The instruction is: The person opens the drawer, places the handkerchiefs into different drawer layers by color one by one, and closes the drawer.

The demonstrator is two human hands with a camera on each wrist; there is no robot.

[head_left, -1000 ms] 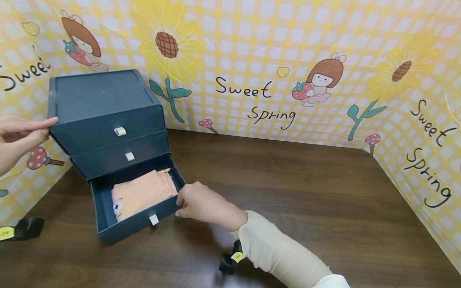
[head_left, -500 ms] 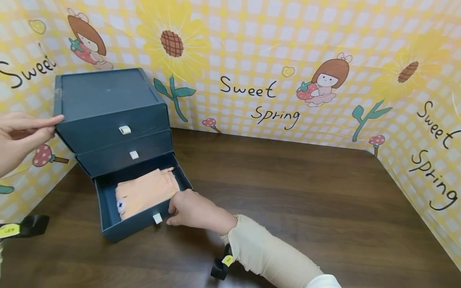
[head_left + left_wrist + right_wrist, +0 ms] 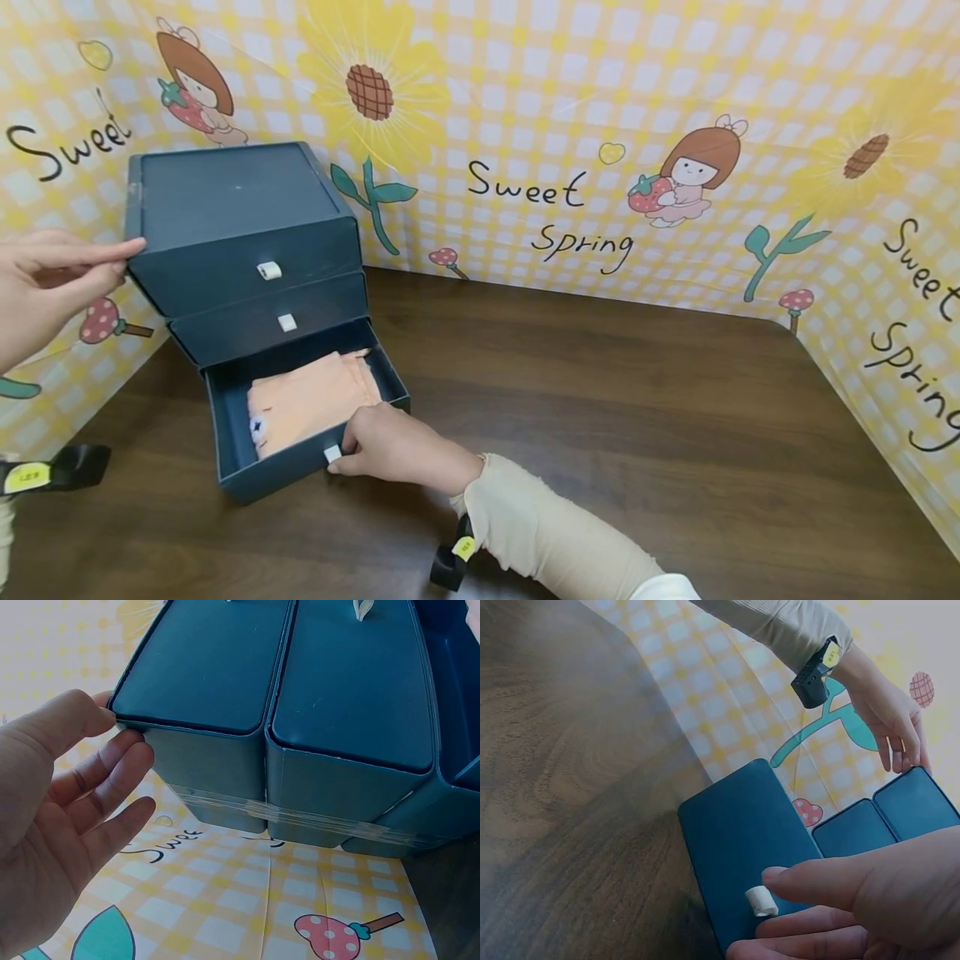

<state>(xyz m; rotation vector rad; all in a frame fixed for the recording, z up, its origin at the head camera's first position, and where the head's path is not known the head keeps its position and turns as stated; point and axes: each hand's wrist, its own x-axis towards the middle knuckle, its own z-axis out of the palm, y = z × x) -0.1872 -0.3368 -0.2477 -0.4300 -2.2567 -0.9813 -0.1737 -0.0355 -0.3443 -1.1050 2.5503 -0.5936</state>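
Observation:
A dark blue cardboard box of drawers point(image 3: 240, 200) stands on the left of the table. Its bottom drawer point(image 3: 258, 483) is pulled out and has a folded peach cloth point(image 3: 307, 400) lying in it. My left hand point(image 3: 56, 287) touches the box's top front left corner, index finger along the top and thumb just below; the other fingers hang loose. At the drawer's front, my right hand point(image 3: 397, 446) has its thumb and fingers on either side of the small white pull tab point(image 3: 762, 901). No firm grip on the tab shows.
The two upper drawers point(image 3: 322, 321) are closed, each with a white tab. Clear tape point(image 3: 300, 814) crosses the box's side. A yellow checked cloth point(image 3: 525, 108) covers the walls behind the brown wooden table point(image 3: 637, 400).
My right hand has slid left along the drawer's front, from its right corner to the white tab. The left hand stays at the box's corner. The whole view has shifted slightly.

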